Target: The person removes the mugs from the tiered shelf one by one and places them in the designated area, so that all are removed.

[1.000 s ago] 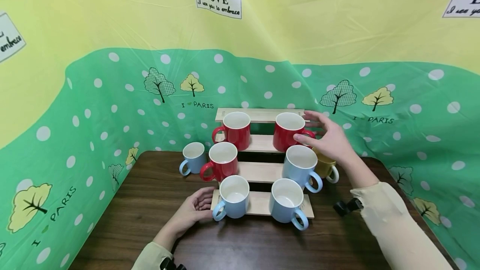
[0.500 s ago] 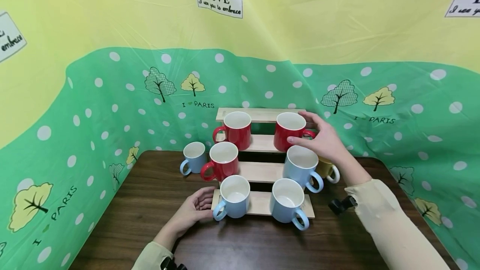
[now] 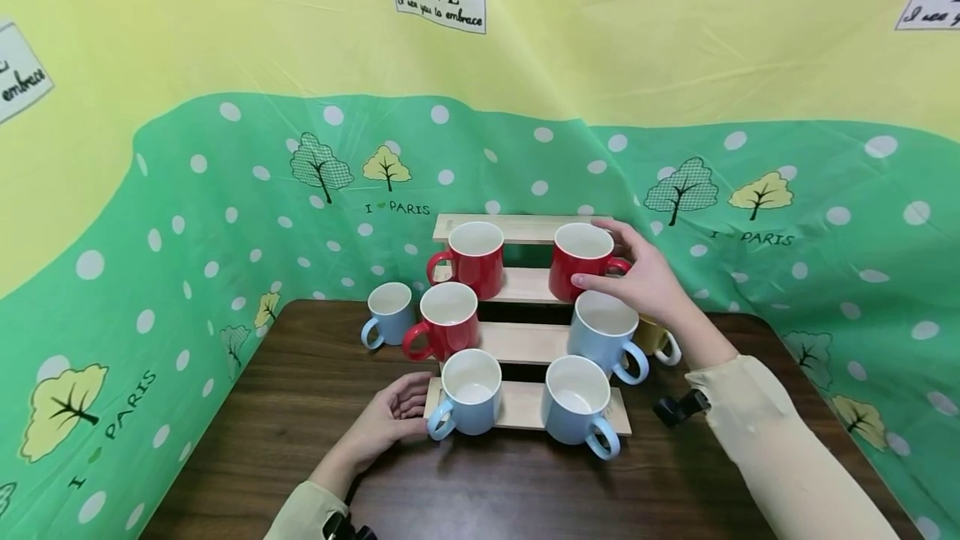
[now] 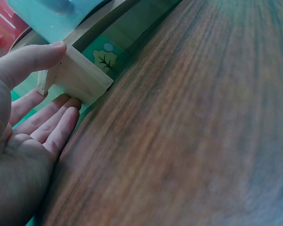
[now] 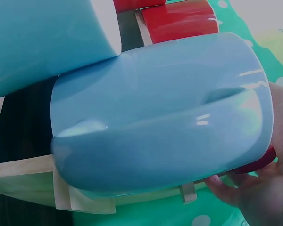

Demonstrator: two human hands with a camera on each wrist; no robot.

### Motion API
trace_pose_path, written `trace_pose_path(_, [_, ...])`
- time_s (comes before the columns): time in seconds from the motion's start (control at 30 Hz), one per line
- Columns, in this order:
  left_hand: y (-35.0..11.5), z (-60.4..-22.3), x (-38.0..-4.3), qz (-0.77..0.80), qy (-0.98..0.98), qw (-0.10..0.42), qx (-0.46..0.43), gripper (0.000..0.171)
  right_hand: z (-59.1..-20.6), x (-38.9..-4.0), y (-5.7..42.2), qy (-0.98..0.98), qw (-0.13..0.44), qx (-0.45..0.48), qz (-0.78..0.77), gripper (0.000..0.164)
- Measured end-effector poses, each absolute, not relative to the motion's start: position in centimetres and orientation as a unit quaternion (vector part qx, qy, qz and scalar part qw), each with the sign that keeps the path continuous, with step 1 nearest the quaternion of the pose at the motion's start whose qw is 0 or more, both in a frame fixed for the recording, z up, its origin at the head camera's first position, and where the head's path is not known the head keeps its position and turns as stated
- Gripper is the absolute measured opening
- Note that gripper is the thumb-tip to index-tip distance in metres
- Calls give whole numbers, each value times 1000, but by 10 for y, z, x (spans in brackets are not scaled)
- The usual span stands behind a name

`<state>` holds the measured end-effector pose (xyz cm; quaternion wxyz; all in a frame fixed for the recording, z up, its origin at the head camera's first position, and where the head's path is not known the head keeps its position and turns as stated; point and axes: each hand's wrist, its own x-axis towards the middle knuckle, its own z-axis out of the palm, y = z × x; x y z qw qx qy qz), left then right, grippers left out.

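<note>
A stepped wooden rack (image 3: 525, 342) carries red and light blue mugs on its tiers. My right hand (image 3: 645, 280) grips the red mug (image 3: 570, 272) at the right of an upper tier, thumb across its front and fingers at its far side. In the right wrist view a blue mug (image 5: 155, 117) hides most of that grip. At the lower left my left hand (image 3: 386, 417) holds the end of the bottom tier; the left wrist view shows its thumb on the front corner and the fingers by the wooden end piece (image 4: 82, 77).
Two more red mugs (image 3: 478, 267) stand on the rack's left side, with blue mugs (image 3: 471, 398) on the lower tiers. A blue mug (image 3: 392, 319) is on the brown table (image 3: 300, 407) at left; a yellow mug (image 3: 651, 338) sits behind at right. Patterned cloth hangs around.
My right hand has moved slightly left, its thumb sliding further across the front of the red mug. The left hand stays at the rack's end.
</note>
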<state>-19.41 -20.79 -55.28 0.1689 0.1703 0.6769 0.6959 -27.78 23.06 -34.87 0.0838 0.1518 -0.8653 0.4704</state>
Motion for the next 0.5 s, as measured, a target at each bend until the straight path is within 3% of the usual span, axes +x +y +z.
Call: trace_pose_path(0.5, [-208, -553, -193, 695, 679, 166, 171, 80, -347, -278, 228, -857, 79, 145, 487, 90])
